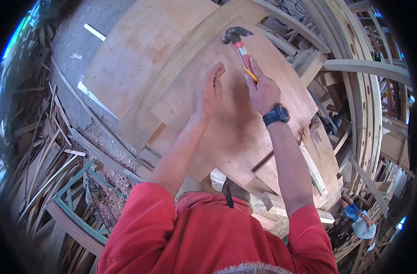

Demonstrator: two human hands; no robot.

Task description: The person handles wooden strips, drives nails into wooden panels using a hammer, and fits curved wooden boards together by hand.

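Note:
My right hand (pixel 263 93), with a dark watch on its wrist, is closed around a hammer (pixel 241 49) with a black claw head and a red and white handle. A yellow pencil (pixel 250 74) sticks out between the fingers of that same hand. My left hand (pixel 211 91) is held over the plywood sheet (pixel 226 132), its fingers close to each other and slightly bent, with nothing visible in it. Whether its palm touches the sheet is unclear. A long wooden board (pixel 185 43) lies along the sheet's upper left side.
Another plywood panel (pixel 126 55) lies at the upper left. Curved timber strips (pixel 354 100) are stacked on the right. A green frame (pixel 67 201) stands at the lower left among wood scraps. Another person (pixel 363 226) is at the lower right.

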